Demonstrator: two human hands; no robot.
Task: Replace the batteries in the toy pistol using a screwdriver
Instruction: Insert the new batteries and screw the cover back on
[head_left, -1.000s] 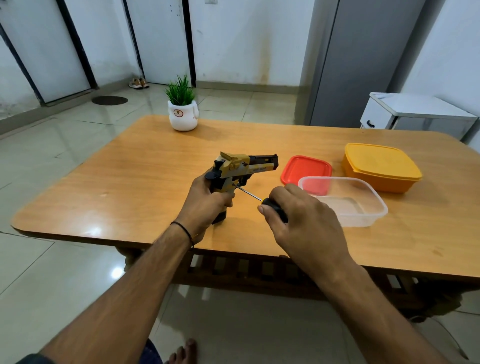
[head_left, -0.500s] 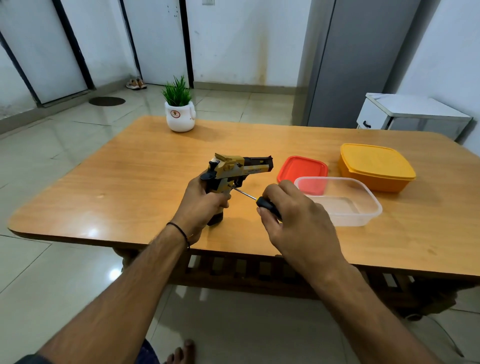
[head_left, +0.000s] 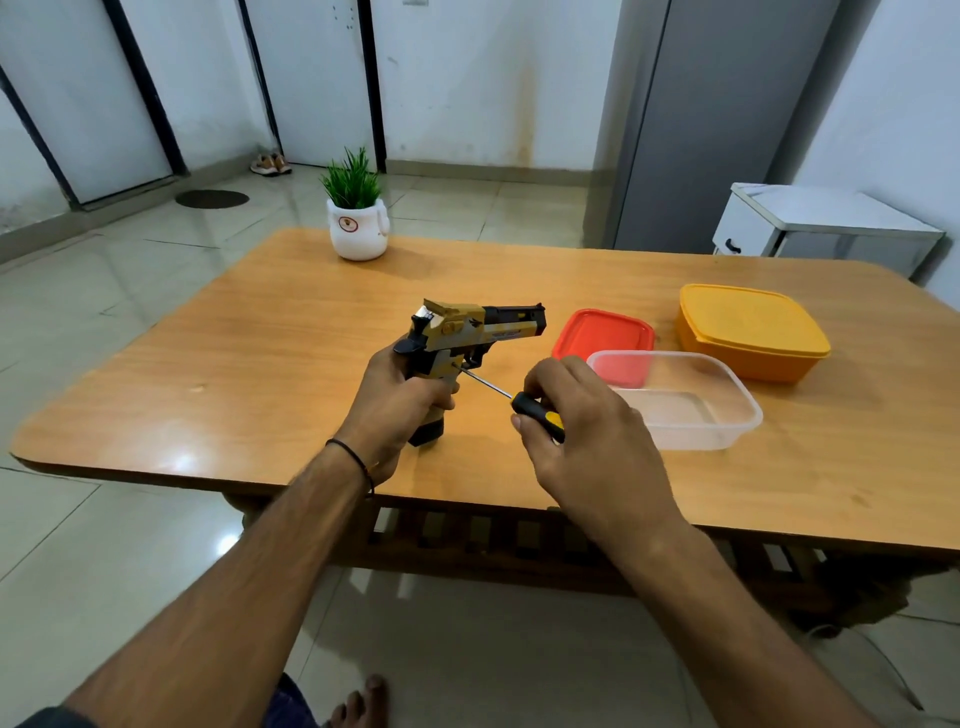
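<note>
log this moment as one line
left hand: grips toy pistol | right hand: holds screwdriver | tip: against pistol grip | batteries: not seen

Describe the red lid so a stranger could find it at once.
On the wooden table, to the right, sit three plastic pieces. The red lid lies behind the clear tub, left of the orange box; it alone is flat and red.

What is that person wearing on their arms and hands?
No gloves: the left hand and right hand are bare. The forearms have no sleeves over them. A thin black band goes round the left wrist.
</note>
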